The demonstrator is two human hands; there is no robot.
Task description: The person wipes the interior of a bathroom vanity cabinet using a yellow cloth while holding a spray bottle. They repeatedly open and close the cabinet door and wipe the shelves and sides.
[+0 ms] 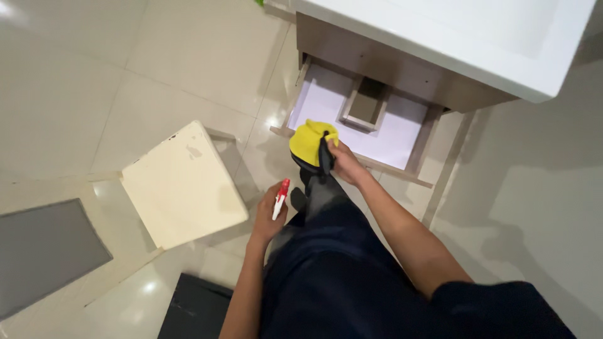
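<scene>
The right hand holds a bunched yellow cleaning cloth with a dark edge at the near front rail of the open wooden drawer with a pale lilac lining. The cloth sits to the left of the hand and slightly farther away, bulging up over the rail, with its dark part hanging down toward the person's leg. The fingers are closed around the cloth's right side — a gripping clutch, not a flat press. The cloth has no clear long axis; it is a rounded wad, wider than it is tall.

The left hand is nearer the camera and lower, well apart from the drawer, wrapped around a small white spray bottle with a red trigger head. The bottle runs roughly upright in the frame, red end pointing to the far side. Its fingers are curled shut on the body; how they sit on the trigger cannot be told.

So the right hand is plainly the nearer one to the drawer's lined floor, which lies just beyond the cloth — far and slightly right. A cream-coloured square panel with chipped paint rests on the glossy tiled floor to the left, and a white tabletop overhangs the drawer.
</scene>
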